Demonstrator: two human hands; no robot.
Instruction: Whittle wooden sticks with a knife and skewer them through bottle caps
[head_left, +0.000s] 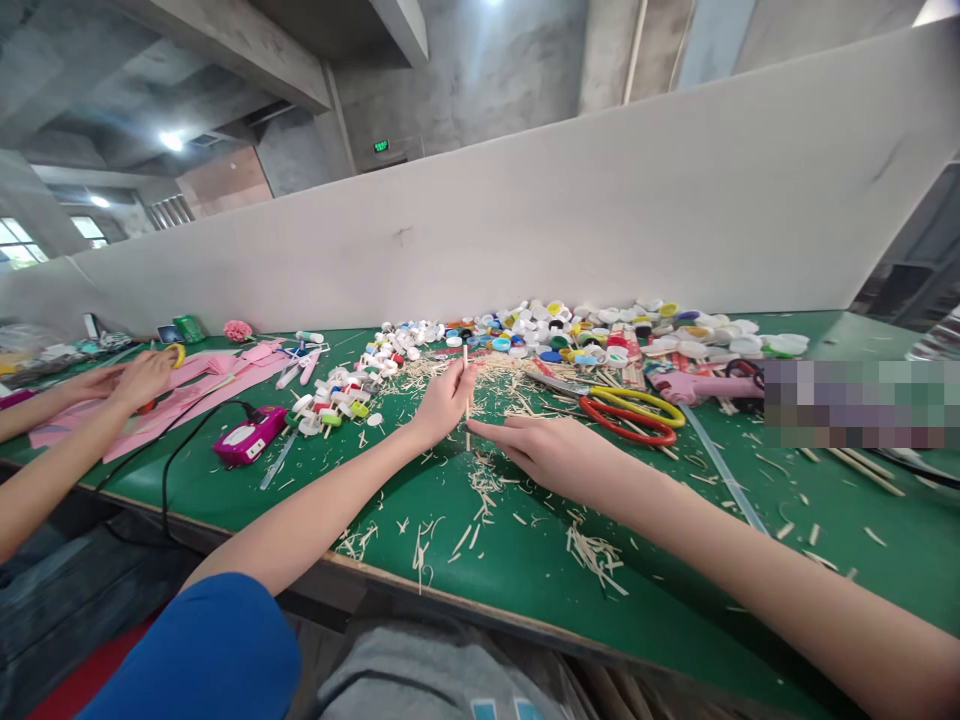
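A thin wooden stick stands upright over the green table, with my left hand closed around it. My right hand reaches in from the right, its index finger against the lower part of the stick. The other fingers of that hand are curled, and whatever they grip is hidden. Pale wood shavings lie below and around both hands. Scissors with red and yellow handles rest just beyond my right hand.
Many bottle caps are heaped along the white partition. A pink glue gun lies to the right. On the left are a magenta box with a cable, pink sheets and another person's hands with a yellow ring-shaped item.
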